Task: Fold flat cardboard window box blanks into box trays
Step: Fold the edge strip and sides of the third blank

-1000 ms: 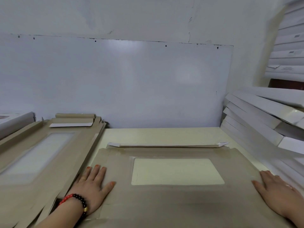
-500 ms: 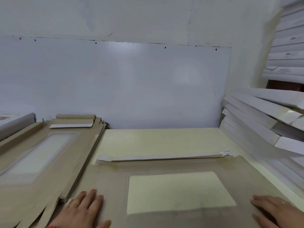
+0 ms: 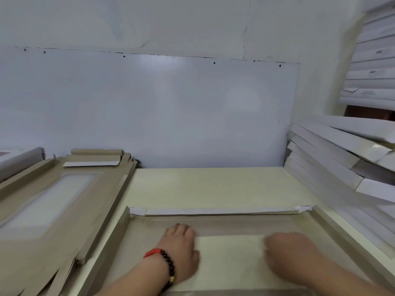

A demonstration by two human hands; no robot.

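A brown cardboard window box blank point(image 3: 230, 225) lies on the cream table in front of me. Its clear window point(image 3: 230, 257) shows the table beneath. The far flap point(image 3: 213, 211) is folded over, white side up. The left side flap point(image 3: 120, 229) and the right side flap point(image 3: 333, 227) stand raised at a slant. My left hand point(image 3: 179, 251), with a red and black bead bracelet, presses flat on the blank at the window's left edge. My right hand point(image 3: 292, 253) is blurred and rests palm down at the window's right edge, holding nothing.
A stack of flat brown window blanks point(image 3: 49, 206) fills the left of the table. Leaning white folded boxes point(image 3: 333, 159) are piled on the right, with more stacked point(image 3: 374, 60) above. A white panel point(image 3: 149, 112) backs the table. Bare table point(image 3: 209, 186) lies beyond the blank.
Both hands moved from the blank's outer corners inward to the window's edges. The blank slid toward me, and its two side flaps now stand up.
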